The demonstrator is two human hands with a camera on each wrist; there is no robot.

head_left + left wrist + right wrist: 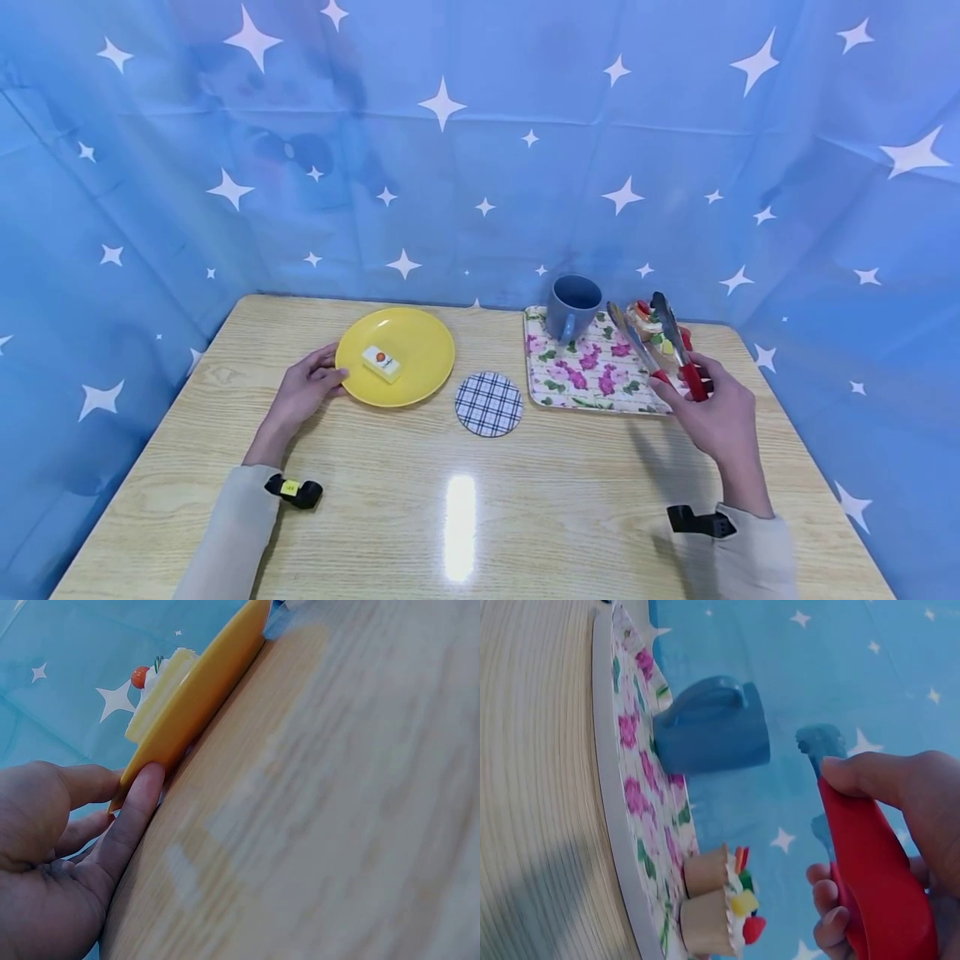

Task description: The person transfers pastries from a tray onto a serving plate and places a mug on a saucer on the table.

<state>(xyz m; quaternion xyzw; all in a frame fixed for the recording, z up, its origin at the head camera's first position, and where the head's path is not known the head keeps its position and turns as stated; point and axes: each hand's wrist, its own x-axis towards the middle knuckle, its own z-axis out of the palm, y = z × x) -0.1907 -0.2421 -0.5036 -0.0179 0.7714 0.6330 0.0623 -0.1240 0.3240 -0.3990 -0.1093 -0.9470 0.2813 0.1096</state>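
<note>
At the left, my left hand [306, 387] grips the near-left rim of a yellow plate [429, 350], thumb and fingers on either side of the edge. A slice of cake [382, 364] with white topping and a small red fruit lies on that plate. My right hand [722, 415] holds red-handled metal tongs [877, 877] over the right end of a floral tray [585, 379]. The tongs' arms are spread apart, with nothing between their tips. Two cupcakes with fruit toppings, one nearer cupcake [709, 922] and one farther cupcake [707, 871], stand on the tray, partly behind the tongs in the head view.
A blue-grey mug [573, 310] stands upright at the tray's back left. Between plate and tray lies a round checked coaster [489, 405]. A blue curtain [480, 167] with white stars hangs behind the wooden table [375, 500] and along both sides.
</note>
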